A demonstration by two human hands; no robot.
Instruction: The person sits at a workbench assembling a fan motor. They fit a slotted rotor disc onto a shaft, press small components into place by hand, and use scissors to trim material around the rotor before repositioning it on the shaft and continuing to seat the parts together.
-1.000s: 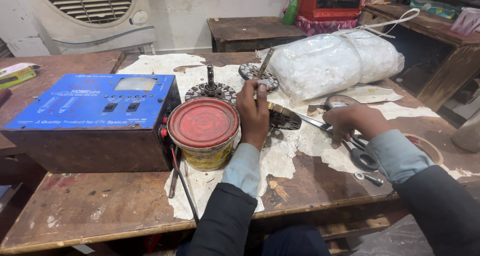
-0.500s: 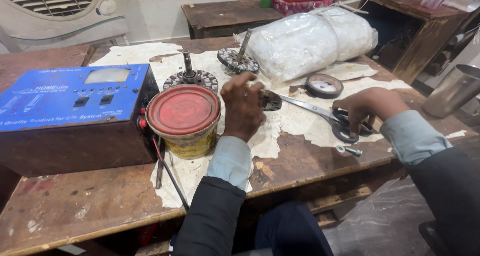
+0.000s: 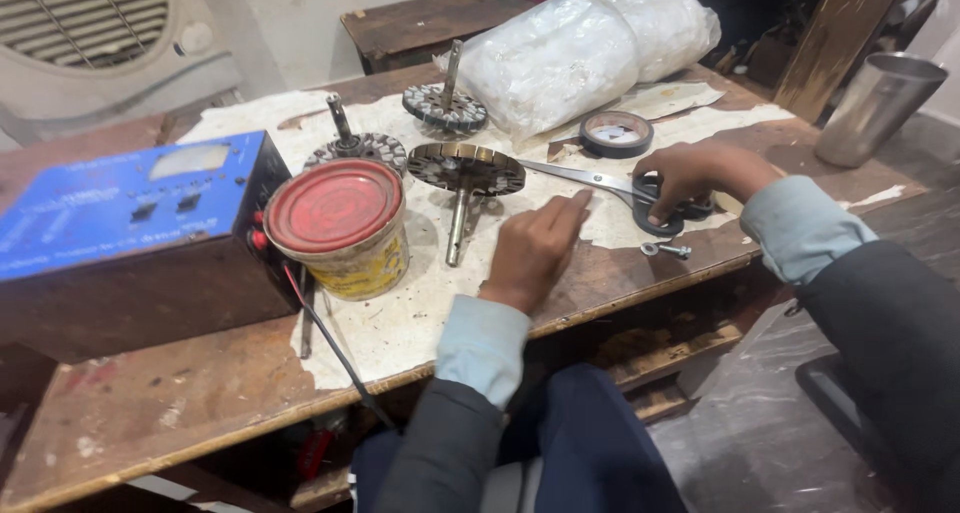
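From where I watch, my right hand (image 3: 690, 178) is closed over the dark loop handles of the scissors (image 3: 620, 185), which lie flat on the paper-covered worktop (image 3: 150, 413) with their long steel blades pointing left toward the wound rotor (image 3: 466, 169). My left hand (image 3: 535, 248) rests flat and empty on the paper, fingers straight and together, just to the right of that rotor's shaft and not touching it. The rotor lies with its toothed disc up near the red-lidded tin (image 3: 340, 228) and its shaft running down toward me. I judge the scissors stiff, fairly light and easy to manage by the loops, the blades best kept clear of. The rotor looks heavy for its size, hard and rigid, with edges on the laminations; the bare shaft seems the natural place to take it. Two more rotors (image 3: 445, 105) stand behind, a roll of tape (image 3: 615, 133) sits beside the blades, a small bolt (image 3: 667, 250) lies near my right wrist, and a blue meter box (image 3: 130, 213) is on the left.
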